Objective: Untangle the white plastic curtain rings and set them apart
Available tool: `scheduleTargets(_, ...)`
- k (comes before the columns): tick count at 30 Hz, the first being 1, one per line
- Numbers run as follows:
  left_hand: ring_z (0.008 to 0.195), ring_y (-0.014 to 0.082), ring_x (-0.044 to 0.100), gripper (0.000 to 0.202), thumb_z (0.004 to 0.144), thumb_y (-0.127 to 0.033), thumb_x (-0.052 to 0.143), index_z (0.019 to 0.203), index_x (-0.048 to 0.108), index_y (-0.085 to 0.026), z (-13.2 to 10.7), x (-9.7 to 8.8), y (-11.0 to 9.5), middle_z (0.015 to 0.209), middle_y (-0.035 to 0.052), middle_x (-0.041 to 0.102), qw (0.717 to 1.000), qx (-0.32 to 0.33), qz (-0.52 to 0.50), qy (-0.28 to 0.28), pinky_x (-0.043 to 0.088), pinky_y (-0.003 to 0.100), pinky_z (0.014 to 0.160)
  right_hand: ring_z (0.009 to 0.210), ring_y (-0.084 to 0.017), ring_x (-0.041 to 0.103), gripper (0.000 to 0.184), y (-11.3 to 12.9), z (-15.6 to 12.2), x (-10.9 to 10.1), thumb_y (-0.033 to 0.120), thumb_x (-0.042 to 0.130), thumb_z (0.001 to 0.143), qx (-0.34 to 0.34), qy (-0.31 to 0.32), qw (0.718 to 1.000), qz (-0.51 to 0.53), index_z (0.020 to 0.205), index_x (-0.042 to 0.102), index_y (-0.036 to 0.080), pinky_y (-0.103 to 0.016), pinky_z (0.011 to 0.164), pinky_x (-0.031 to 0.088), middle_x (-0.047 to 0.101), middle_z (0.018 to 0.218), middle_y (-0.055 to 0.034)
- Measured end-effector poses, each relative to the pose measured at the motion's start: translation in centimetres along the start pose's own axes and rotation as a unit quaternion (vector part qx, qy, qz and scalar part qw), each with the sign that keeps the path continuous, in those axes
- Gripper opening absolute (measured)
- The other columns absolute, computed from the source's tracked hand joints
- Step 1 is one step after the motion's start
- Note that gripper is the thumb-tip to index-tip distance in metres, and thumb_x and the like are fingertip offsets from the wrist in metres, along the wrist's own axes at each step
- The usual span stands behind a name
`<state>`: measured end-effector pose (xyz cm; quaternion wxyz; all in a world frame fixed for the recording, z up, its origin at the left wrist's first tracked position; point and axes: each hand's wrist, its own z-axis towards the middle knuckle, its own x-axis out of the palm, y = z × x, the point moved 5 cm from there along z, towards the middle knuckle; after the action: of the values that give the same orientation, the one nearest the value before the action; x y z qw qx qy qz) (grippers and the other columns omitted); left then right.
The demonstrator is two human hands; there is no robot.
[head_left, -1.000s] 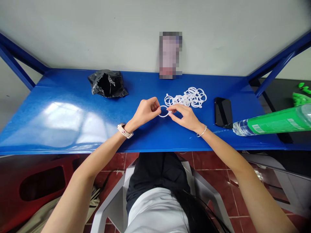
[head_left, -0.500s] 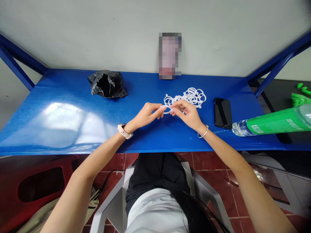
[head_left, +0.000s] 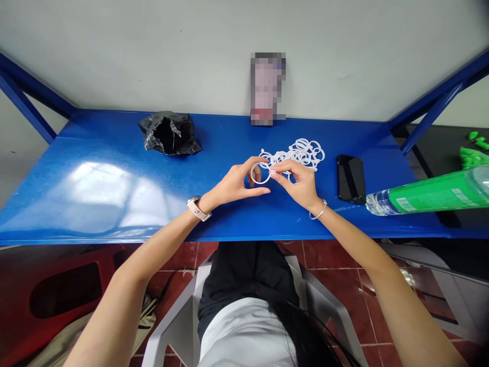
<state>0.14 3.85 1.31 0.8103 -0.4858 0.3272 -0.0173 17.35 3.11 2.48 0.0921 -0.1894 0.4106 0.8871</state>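
Observation:
A white plastic ring that looks like a curtain ring is pinched between the thumb and fingers of my right hand, at a small fitting on its right side. My left hand curves about the ring's left side, thumb and fingers spread apart. Its fingertips are at the ring's upper left edge; whether they touch it I cannot tell. Just behind the hands lies a pile of similar white rings, partly covered by my right hand.
A crumpled black plastic bag lies open at the back left of the blue table. To the right are a black phone and a bottle with a green label. A blurred-out upright object leans against the wall.
My left hand has let its pinch go, the thumb dropping away from the fingers. The ring now shows as a fuller circle, still in my right hand's pinch.

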Motion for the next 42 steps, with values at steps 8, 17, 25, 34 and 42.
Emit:
scheduleTargets(8,0.064,0.0122,0.061,0.051,0.086,-0.053,0.069,0.121,0.060,-0.018,-0.2,-0.2,-0.1,0.076,0.0001,0.065,0.997,0.046,0.060,-0.032,0.051,0.024,0.069,0.080,-0.021,0.073,0.016,0.2,-0.1,0.2,0.041,0.069,0.090,-0.017,-0.006,1.000,-0.011,0.083,0.071,0.026,-0.040,0.076,0.061,0.076,0.085,-0.0020)
scheduleTargets(17,0.055,0.0104,0.056,0.048,0.084,-0.053,0.070,0.113,0.066,-0.015,-0.6,-0.5,-0.6,0.069,-0.0004,0.064,0.990,0.068,0.092,-0.085,0.049,0.023,0.062,0.080,-0.020,0.071,0.015,0.4,-0.3,0.5,0.039,0.067,0.091,-0.011,0.001,1.000,0.003,0.085,0.069,0.026,-0.038,0.075,0.060,0.075,0.084,-0.0022)
scheduleTargets(25,0.053,0.0097,0.054,0.045,0.084,-0.051,0.070,0.112,0.067,-0.015,-0.6,-0.7,-0.7,0.066,-0.0005,0.063,0.985,0.089,0.104,-0.105,0.048,0.021,0.057,0.077,-0.019,0.071,0.013,0.3,-0.4,0.5,0.038,0.067,0.091,-0.002,-0.005,1.000,-0.011,0.089,0.069,0.025,-0.035,0.071,0.060,0.075,0.085,-0.0026)
scheduleTargets(34,0.052,0.0090,0.052,0.044,0.086,-0.049,0.068,0.112,0.068,-0.014,-0.8,-0.2,-0.4,0.065,-0.0015,0.061,0.984,0.094,0.110,-0.101,0.045,0.020,0.056,0.076,-0.020,0.070,0.019,0.1,-0.5,0.7,0.035,0.066,0.091,-0.021,-0.008,1.000,0.005,0.075,0.064,0.025,-0.038,0.072,0.059,0.073,0.079,-0.0024)
scheduleTargets(42,0.056,0.0108,0.056,0.049,0.090,-0.055,0.060,0.118,0.061,-0.014,-0.3,0.2,0.5,0.070,-0.0006,0.063,0.985,0.028,0.160,-0.050,0.046,0.022,0.061,0.079,-0.020,0.071,0.010,0.1,-0.5,0.6,0.029,0.064,0.093,-0.026,-0.013,0.999,-0.035,0.084,0.067,0.023,-0.035,0.074,0.057,0.073,0.082,-0.0026)
